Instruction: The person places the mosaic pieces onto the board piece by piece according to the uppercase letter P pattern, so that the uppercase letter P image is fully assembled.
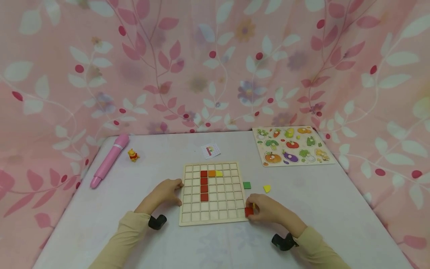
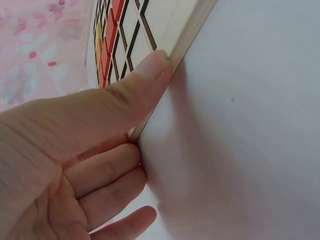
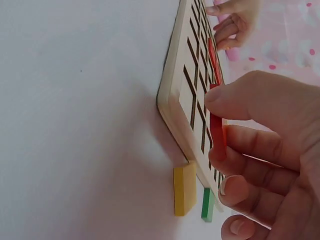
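Wooden board (image 1: 213, 206), six tiles (image 1: 204, 188) set.
Left hand (image 1: 167, 191), unclenched, touches it; right hand (image 1: 267, 209) pinches red tile (image 1: 249, 212); green tile (image 1: 246, 185), yellow piece (image 1: 267, 188) unplaced.

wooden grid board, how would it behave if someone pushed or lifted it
The wooden grid board looks flat and thick-edged, so it should stay stiff. Lying flat, it would probably slide rather than tip. Tilted, it might spill the red tiles, which seem just set in place.
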The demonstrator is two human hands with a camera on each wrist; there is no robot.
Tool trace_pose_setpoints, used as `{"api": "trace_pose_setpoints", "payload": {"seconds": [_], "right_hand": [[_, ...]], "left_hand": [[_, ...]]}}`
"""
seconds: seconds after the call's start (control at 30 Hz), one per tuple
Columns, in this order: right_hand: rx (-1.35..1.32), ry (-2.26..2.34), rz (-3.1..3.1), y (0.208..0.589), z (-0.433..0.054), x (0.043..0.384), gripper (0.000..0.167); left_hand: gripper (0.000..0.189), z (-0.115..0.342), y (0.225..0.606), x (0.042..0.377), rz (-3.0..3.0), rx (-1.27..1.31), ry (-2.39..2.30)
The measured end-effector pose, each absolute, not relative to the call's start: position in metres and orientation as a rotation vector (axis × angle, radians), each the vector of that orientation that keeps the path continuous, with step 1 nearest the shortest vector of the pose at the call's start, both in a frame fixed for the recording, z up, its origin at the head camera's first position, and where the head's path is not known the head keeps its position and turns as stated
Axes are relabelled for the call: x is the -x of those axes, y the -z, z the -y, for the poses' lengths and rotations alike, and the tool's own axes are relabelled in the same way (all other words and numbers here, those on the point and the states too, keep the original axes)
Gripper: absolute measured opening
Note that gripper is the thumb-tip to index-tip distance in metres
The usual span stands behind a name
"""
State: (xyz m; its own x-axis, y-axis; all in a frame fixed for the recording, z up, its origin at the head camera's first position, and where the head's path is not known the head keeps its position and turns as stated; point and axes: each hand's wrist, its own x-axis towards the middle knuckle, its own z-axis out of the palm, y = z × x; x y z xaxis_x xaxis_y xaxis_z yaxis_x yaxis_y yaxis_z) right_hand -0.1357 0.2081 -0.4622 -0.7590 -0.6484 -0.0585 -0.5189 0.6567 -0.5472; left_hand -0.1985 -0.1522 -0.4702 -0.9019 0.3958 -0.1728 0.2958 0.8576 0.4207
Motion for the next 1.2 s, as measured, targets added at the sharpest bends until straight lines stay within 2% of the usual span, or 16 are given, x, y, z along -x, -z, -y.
{"api": "trace_pose_setpoints", "payload": {"seconds": [0.57,0.8,1.2], "right_hand": [[1.149,0.717,-2.666,0.463,-0.162,0.145,0.019],[1.219,0.661,-2.708,0.463,-0.140,0.148,0.014],[1.181,0.582,-2.760,0.464,-0.107,0.154,0.011]], "left_hand": [[0.058,0.155,0.470,0.198,-2.778,-0.558,-0.601],[0.059,0.153,0.470,0.200,-2.784,-0.529,-0.567],[0.060,0.152,0.470,0.201,-2.764,-0.481,-0.569]]}}
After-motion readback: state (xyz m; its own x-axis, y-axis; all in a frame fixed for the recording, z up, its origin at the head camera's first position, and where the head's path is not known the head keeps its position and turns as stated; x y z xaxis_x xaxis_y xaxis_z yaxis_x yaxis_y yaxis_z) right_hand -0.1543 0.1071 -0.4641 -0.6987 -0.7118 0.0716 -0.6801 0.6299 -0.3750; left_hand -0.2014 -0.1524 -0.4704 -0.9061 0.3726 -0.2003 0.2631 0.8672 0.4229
